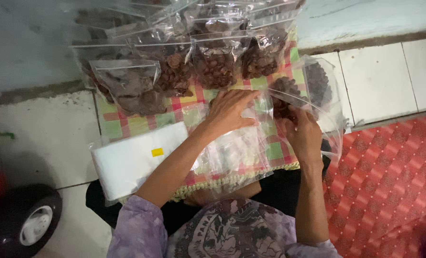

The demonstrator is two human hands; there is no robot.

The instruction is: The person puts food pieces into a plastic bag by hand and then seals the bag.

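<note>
Left hand point(229, 112): flat, fingers spread, pressing a clear plastic bag point(239, 148) lying on the checked cloth point(127, 125). Right hand point(303, 136): grip pinched on an open bag of brown pieces point(313, 88) (held at the cloth's right edge). Behind: filled bags in rows point(194, 57). Left: stack of white empty bags point(131, 160).

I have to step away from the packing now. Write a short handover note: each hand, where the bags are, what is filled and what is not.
Left hand lies flat on a clear bag on the checked cloth.
Right hand holds the open bag with dark brown pieces inside.
Done: filled bags lie in rows at the cloth's far end.
Left: the open bag is unsealed; a pack of empty bags lies by the left arm.
</note>
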